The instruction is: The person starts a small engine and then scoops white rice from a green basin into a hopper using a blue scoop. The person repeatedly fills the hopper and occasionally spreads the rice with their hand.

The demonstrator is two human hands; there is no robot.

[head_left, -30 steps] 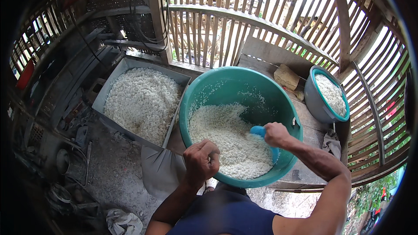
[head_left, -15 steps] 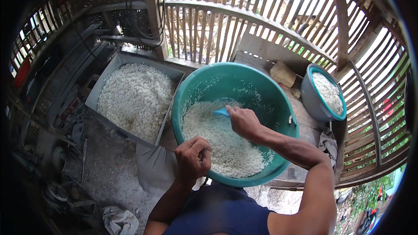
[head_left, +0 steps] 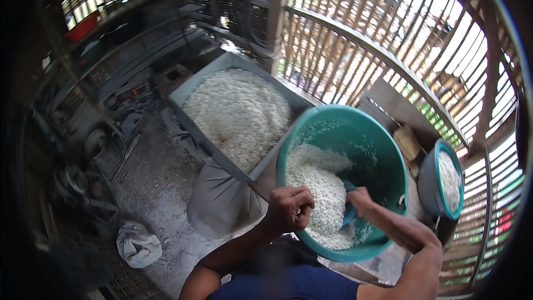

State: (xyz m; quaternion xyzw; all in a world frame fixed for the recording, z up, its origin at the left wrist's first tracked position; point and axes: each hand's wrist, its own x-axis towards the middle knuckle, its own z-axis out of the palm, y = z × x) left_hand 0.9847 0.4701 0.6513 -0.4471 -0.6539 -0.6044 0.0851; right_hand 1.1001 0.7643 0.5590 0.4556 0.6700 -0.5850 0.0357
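A large green tub (head_left: 391,155) stands right in front of me, part filled with white rice-like grains (head_left: 319,189). At its near left rim, the fingers of my left hand (head_left: 291,209) are closed over the edge. My right hand (head_left: 363,201) reaches into the tub and grips a blue scoop (head_left: 350,211), whose blade is pushed against the right side of the grain heap. Part of the blade is hidden by the grains and my hand. Some grains cling to the tub's far inner wall.
A grey metal trough (head_left: 186,110) heaped with similar grains stands left of the tub. Below it sits a full sack (head_left: 214,211); a crumpled white sack (head_left: 139,244) lies on the floor. At right is a grey bucket with a teal rim (head_left: 433,180), holding grains. A slatted wall (head_left: 355,36) encloses the far side.
The view has swung left, so everything sits further right. My right hand has moved the scoop from the heap's far side to its right, nearer edge. My left hand stays at the rim.
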